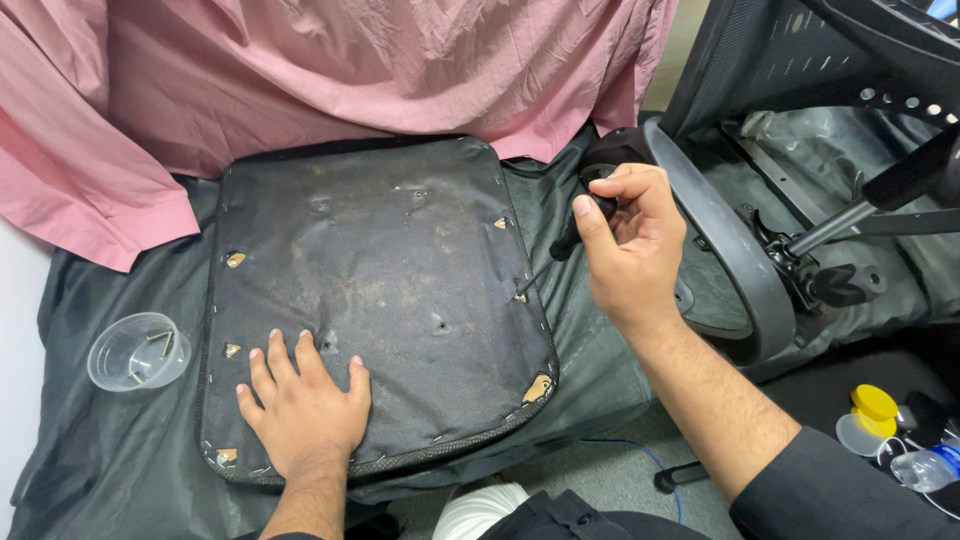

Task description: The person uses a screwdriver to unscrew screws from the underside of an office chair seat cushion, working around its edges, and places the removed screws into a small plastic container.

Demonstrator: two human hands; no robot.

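Note:
An upturned chair seat pad (390,270), black fabric stapled around its edge, lies on a dark cloth. My left hand (303,405) presses flat on its near left part, fingers spread. My right hand (628,245) grips a black-handled screwdriver (572,235). The screwdriver's tip touches the seat's right edge near a small tear. Several small holes in the fabric show brass-coloured fittings.
A clear plastic cup (137,351) with several screws stands at the left. Pink cloth (300,80) is draped behind the seat. A black chair frame with armrest and levers (790,240) lies at the right. Yellow caps (874,405) and a plastic bottle (925,468) lie at lower right.

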